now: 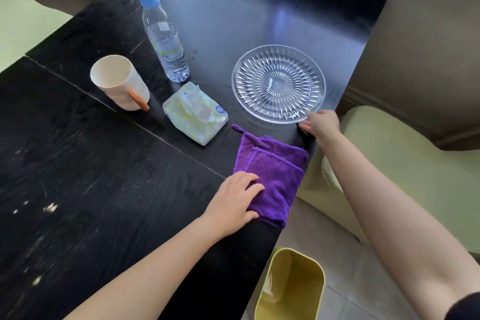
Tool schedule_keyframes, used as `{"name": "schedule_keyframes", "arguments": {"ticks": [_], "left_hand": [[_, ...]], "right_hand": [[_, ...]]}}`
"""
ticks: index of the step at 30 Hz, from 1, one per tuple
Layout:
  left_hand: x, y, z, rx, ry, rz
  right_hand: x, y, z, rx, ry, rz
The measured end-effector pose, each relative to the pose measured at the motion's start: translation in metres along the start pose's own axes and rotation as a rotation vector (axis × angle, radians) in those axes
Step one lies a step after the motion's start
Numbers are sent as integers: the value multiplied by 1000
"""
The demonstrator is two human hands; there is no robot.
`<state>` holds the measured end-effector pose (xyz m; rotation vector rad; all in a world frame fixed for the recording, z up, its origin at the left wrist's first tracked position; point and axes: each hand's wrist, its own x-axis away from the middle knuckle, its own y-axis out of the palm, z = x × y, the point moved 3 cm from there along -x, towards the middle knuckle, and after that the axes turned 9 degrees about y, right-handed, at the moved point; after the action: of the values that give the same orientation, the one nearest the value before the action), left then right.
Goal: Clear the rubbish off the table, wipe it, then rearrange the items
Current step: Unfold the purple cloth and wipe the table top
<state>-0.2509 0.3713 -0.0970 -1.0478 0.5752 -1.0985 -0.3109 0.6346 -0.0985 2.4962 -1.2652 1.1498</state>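
Left hand (235, 199) lies flat, fingers spread, on the folded fuzzy purple cloth (272, 171) at the black table's (104, 176) edge. Right hand (320, 122) pinches the near rim of the round ridged glass plate (278, 83), just beyond the cloth.

My folded purple cloth (272, 166) lies flat at the black table's (104, 163) right edge. Beyond it sits a clear cut-glass plate (278, 83); left of that, a soft tissue pack (194, 114), an upright water bottle (165, 39) and a cream cup (119, 86).
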Motion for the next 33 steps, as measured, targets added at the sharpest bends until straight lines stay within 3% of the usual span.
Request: {"name": "schedule_keyframes", "arguments": {"ticks": [3, 9, 13, 16, 18, 21, 23, 26, 27, 30, 33], "left_hand": [[4, -7, -6, 24, 51, 17], [8, -15, -6, -32, -46, 45], [4, -30, 1, -109, -9, 156], [3, -47, 0, 79, -45, 323], [3, -62, 4, 197, -64, 400], [6, -89, 9, 346, -95, 474], [13, -115, 15, 442, -97, 548], [28, -154, 28, 544, -62, 613], [37, -167, 34, 582, -48, 621], [67, -203, 51, 692, 21, 653], [101, -234, 60, 818, 95, 723]], "right_hand": [[36, -18, 18, 471, -239, 60], [119, -27, 79, 1119, -816, -149], [149, -18, 89, 1241, -913, -208], [159, -13, 99, 1438, -891, -160], [162, -13, 94, 1405, -850, -96], [174, -16, 68, 1047, -806, -135], [185, -18, 46, 891, -760, -290], [210, -15, 17, 763, -577, -649], [218, -10, 7, 707, -553, -692], [244, 10, -23, 624, -686, -567], [276, 44, -28, 668, -659, -737]]}}
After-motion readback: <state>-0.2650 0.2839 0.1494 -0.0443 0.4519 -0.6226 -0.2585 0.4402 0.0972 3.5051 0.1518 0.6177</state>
